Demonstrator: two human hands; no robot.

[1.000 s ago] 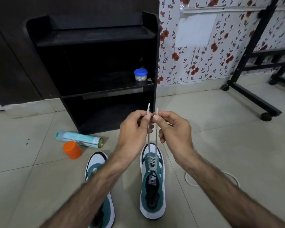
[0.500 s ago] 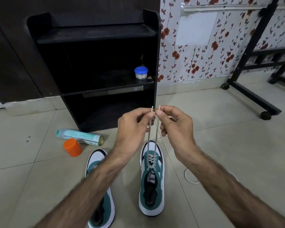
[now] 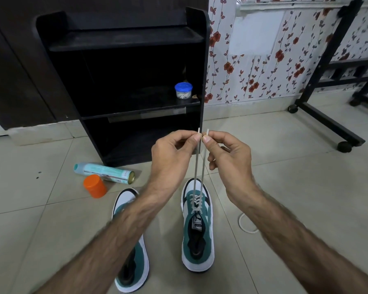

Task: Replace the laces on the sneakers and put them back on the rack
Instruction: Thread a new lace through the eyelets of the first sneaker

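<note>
Two teal and white sneakers stand on the tiled floor, toes pointing away from me. The right sneaker [image 3: 198, 232] has a grey lace [image 3: 200, 172] threaded through its lower eyelets, and both lace ends run straight up. My left hand [image 3: 172, 158] pinches one lace end near its tip. My right hand [image 3: 227, 155] pinches the other end, just beside it. The left sneaker [image 3: 134, 251] is partly hidden under my left forearm and no lace shows on it. A black shoe rack [image 3: 123, 37] stands behind the hands.
A loose white lace [image 3: 245, 227] lies on the floor right of the sneakers. A spray can [image 3: 103, 172] and an orange cap [image 3: 95, 186] lie left of the rack's foot. A blue-lidded jar [image 3: 183, 90] sits on the rack shelf. A black wheeled frame [image 3: 327, 117] stands at right.
Both hands have slid up toward the lace tips, so less of each tip sticks out above the fingers. The lace stays pulled taut above the right sneaker.
</note>
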